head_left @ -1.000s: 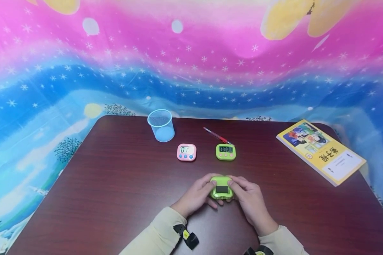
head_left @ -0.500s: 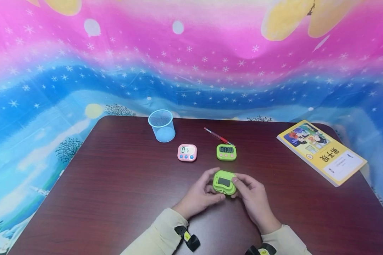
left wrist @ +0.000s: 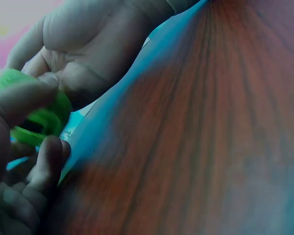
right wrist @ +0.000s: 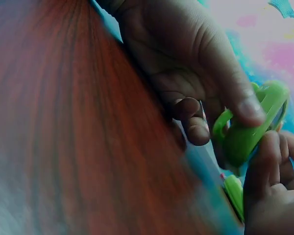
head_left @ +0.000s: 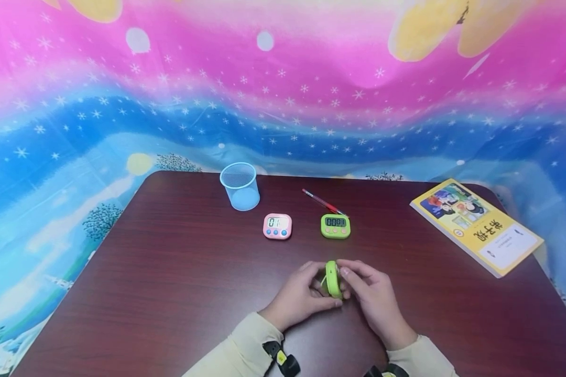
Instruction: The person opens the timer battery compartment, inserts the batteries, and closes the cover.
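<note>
Between both hands, a green digital timer (head_left: 332, 280) is held up edge-on above the table, with a thin green flap sticking out on its left side in the head view. My left hand (head_left: 294, 298) grips it, the thumb along its near lower edge. From the other side, the curled fingers and thumb of my right hand (head_left: 377, 301) hold its right face. In the right wrist view the left thumb (right wrist: 250, 110) lies across the timer's green casing. The timer's screen is hidden from the head view.
Beyond the hands lie a pink timer (head_left: 277, 226) and a second green timer (head_left: 336, 226). A red pen (head_left: 324, 202) lies behind that one. A blue mesh pen cup (head_left: 240, 187) stands at the back left; a yellow book (head_left: 476, 225) lies at the right edge of the table (head_left: 170, 262).
Both hands have turned the green timer from facing up, through a tilt, to edge-on. The left thumb has moved from its upper face down to the near edge.
</note>
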`<state>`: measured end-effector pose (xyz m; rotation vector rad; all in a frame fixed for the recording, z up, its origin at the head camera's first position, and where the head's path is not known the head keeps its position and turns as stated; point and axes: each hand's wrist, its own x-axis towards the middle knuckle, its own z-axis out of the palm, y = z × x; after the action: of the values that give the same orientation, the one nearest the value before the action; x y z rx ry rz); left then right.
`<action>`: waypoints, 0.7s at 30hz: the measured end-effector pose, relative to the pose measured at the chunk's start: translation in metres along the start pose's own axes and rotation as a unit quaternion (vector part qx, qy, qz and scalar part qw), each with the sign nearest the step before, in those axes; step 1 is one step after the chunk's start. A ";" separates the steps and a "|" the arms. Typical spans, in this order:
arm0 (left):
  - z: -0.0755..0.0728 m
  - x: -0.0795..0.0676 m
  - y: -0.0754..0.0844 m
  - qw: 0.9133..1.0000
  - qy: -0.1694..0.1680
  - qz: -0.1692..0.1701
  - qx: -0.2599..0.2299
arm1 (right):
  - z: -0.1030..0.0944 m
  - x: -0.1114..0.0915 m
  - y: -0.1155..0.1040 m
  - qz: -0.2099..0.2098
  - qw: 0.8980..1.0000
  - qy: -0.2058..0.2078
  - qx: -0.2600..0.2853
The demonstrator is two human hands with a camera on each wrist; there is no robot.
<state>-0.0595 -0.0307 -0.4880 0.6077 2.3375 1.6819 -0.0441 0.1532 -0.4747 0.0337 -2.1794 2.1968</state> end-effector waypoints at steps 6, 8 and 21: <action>-0.001 0.000 0.000 0.994 -0.007 -0.016 -0.106 | -0.001 -0.001 -0.001 -0.066 0.997 -0.014 -0.038; -0.001 0.001 -0.001 0.990 -0.011 -0.016 -0.143 | -0.003 0.000 0.000 -0.087 0.995 -0.011 -0.055; -0.006 0.001 -0.001 0.980 -0.020 -0.009 -0.197 | -0.018 0.007 0.010 -0.038 0.981 -0.185 -0.030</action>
<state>-0.0627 -0.0357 -0.4873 0.5313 1.8951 2.0246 -0.0509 0.1709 -0.4846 0.5588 -2.3719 2.2277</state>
